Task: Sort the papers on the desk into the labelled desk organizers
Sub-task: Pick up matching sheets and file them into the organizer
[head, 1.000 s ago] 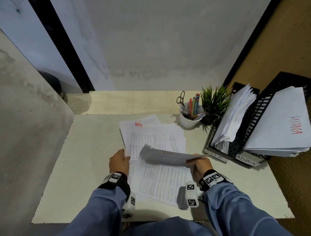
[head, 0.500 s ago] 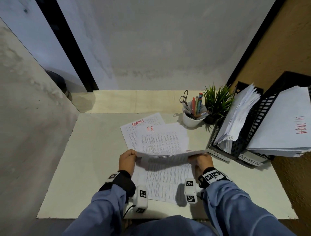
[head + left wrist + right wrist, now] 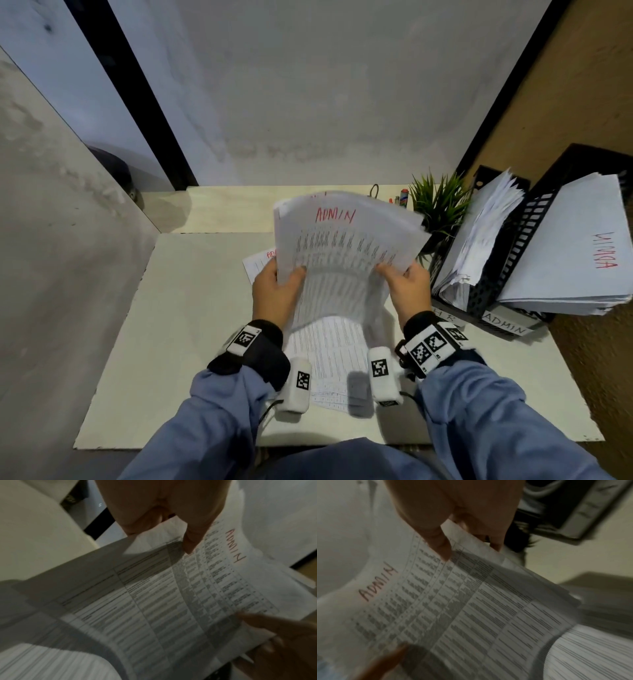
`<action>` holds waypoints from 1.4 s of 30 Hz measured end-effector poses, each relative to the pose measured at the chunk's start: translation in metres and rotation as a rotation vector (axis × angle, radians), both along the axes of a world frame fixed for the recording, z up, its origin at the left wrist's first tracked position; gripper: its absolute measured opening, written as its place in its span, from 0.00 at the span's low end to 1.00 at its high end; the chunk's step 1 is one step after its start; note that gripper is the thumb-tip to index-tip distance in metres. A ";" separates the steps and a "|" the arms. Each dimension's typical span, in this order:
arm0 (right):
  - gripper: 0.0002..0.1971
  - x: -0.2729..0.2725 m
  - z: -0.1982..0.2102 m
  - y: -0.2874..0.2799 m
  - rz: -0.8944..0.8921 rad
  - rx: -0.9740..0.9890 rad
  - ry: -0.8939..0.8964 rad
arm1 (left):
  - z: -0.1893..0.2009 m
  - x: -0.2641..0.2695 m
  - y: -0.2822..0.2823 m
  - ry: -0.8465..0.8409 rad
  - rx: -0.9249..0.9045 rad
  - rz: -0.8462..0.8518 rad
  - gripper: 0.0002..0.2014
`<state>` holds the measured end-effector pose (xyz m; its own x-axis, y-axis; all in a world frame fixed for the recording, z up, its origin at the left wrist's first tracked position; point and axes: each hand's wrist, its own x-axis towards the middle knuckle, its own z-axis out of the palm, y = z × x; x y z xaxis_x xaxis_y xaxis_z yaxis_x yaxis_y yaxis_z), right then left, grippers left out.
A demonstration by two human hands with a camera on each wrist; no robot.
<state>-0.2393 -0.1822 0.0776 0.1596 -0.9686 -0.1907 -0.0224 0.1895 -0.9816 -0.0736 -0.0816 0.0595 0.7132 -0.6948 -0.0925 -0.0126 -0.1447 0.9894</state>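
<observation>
Desk (image 3: 191, 342) | both organizers (image 3: 513, 260) already stuffed | my left hand (image 3: 275, 294) and right hand (image 3: 407, 291) pinch ADMIN sheet (image 3: 346, 240) aloft, unfiled | loose papers (image 3: 329, 346) left below

head view overhead, wrist views close, sharing paper (image 3: 346, 246)

A sheaf of printed sheets (image 3: 346, 253) is held up off the desk, bowed, its top page a table with "ADMIN" in red at the head. More printed papers (image 3: 329, 356) lie flat on the desk beneath it. At the desk's right edge stand two black mesh desk organizers: the one labelled "HR" (image 3: 479, 294) holds a ruffled stack, the one labelled "ADMIN" (image 3: 534, 212) a neater stack whose top sheet reads "ADMIN" in red.
</observation>
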 end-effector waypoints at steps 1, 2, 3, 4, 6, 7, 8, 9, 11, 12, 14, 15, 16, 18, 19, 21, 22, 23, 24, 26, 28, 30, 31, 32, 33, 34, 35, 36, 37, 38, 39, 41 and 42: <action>0.09 0.002 0.010 0.001 -0.001 -0.062 -0.019 | 0.010 0.001 -0.003 -0.065 -0.023 0.026 0.08; 0.08 0.004 0.017 0.001 0.000 -0.123 -0.036 | 0.017 0.002 -0.005 -0.096 -0.037 0.050 0.09; 0.08 0.005 0.023 0.003 -0.002 -0.156 -0.060 | 0.019 0.003 -0.006 -0.112 -0.039 0.066 0.10; 0.08 0.005 0.024 0.006 -0.008 -0.171 -0.066 | 0.020 0.002 -0.005 -0.124 -0.031 0.072 0.10; 0.06 0.006 0.012 0.012 -0.006 -0.144 -0.010 | 0.010 -0.001 0.002 -0.125 0.029 0.029 0.10; 0.04 0.007 0.001 0.017 0.014 -0.104 0.053 | 0.000 -0.003 0.006 -0.105 0.083 -0.016 0.10; 0.03 0.007 -0.011 0.021 0.038 -0.045 0.122 | -0.009 -0.005 0.011 -0.078 0.150 -0.065 0.08; 0.06 0.004 -0.023 0.026 0.063 0.028 0.174 | -0.018 -0.008 0.016 -0.052 0.227 -0.105 0.05; 0.08 -0.002 -0.036 0.030 0.091 0.098 0.200 | -0.027 -0.010 0.019 -0.004 0.320 -0.173 0.03; 0.08 -0.005 -0.035 0.027 0.102 0.092 0.199 | -0.024 -0.009 0.017 0.013 0.308 -0.214 0.03; 0.06 -0.013 -0.022 0.015 0.134 0.051 0.199 | -0.005 -0.008 0.007 -0.003 0.236 -0.314 0.05; 0.09 -0.019 -0.011 0.007 0.147 0.028 0.200 | 0.005 -0.009 -0.001 -0.038 0.206 -0.361 0.05; 0.12 -0.026 0.002 -0.001 0.146 -0.008 0.201 | 0.018 -0.010 -0.010 -0.083 0.194 -0.400 0.03; 0.15 -0.046 0.031 -0.017 0.118 -0.126 0.170 | 0.050 -0.022 -0.028 -0.197 0.180 -0.443 0.15; 0.15 -0.057 0.044 -0.024 0.086 -0.198 0.159 | 0.066 -0.030 -0.038 -0.259 0.163 -0.460 0.20; 0.12 -0.086 0.063 -0.042 -0.029 -0.343 0.189 | 0.101 -0.051 -0.055 -0.376 0.100 -0.515 0.23; 0.12 -0.102 0.070 -0.051 -0.119 -0.400 0.241 | 0.115 -0.062 -0.063 -0.416 0.055 -0.533 0.24; 0.14 -0.120 0.075 -0.060 -0.224 -0.463 0.306 | 0.125 -0.072 -0.072 -0.443 0.014 -0.538 0.24; 0.16 -0.137 0.076 -0.069 -0.331 -0.517 0.395 | 0.135 -0.084 -0.081 -0.466 -0.031 -0.538 0.24; 0.22 -0.172 0.077 -0.085 -0.497 -0.514 0.606 | 0.150 -0.110 -0.096 -0.517 -0.122 -0.547 0.23; 0.28 -0.201 0.075 -0.098 -0.553 -0.279 0.745 | 0.158 -0.136 -0.108 -0.585 -0.212 -0.535 0.23; 0.34 -0.222 0.070 -0.105 -0.511 0.012 0.753 | 0.159 -0.160 -0.119 -0.625 -0.302 -0.533 0.13; 0.34 -0.229 0.064 -0.107 -0.485 0.131 0.697 | 0.158 -0.171 -0.125 -0.650 -0.308 -0.542 0.07; 0.31 -0.232 0.061 -0.107 -0.466 0.220 0.606 | 0.156 -0.182 -0.132 -0.670 -0.294 -0.561 0.07; 0.25 -0.235 0.057 -0.107 -0.457 0.263 0.502 | 0.151 -0.192 -0.140 -0.697 -0.276 -0.585 0.13; 0.20 -0.236 0.055 -0.105 -0.447 0.276 0.425 | 0.146 -0.202 -0.146 -0.714 -0.254 -0.615 0.19; 0.16 -0.238 0.052 -0.104 -0.435 0.257 0.396 | 0.141 -0.211 -0.152 -0.718 -0.225 -0.640 0.25; 0.13 -0.238 0.052 -0.102 -0.426 0.226 0.390 | 0.137 -0.221 -0.156 -0.724 -0.197 -0.659 0.28; 0.10 -0.238 0.050 -0.104 -0.427 0.166 0.389 | 0.133 -0.230 -0.160 -0.729 -0.175 -0.671 0.30; 0.05 -0.237 0.052 -0.102 -0.407 0.103 0.391 | 0.127 -0.238 -0.164 -0.740 -0.159 -0.684 0.31; 0.04 -0.235 0.053 -0.101 -0.384 0.042 0.387 | 0.123 -0.246 -0.166 -0.754 -0.121 -0.704 0.32; 0.10 -0.232 0.056 -0.102 -0.341 -0.051 0.362 | 0.110 -0.259 -0.171 -0.793 -0.021 -0.745 0.34; 0.08 -0.230 0.060 -0.101 -0.323 -0.100 0.369 | 0.102 -0.263 -0.173 -0.812 0.016 -0.762 0.35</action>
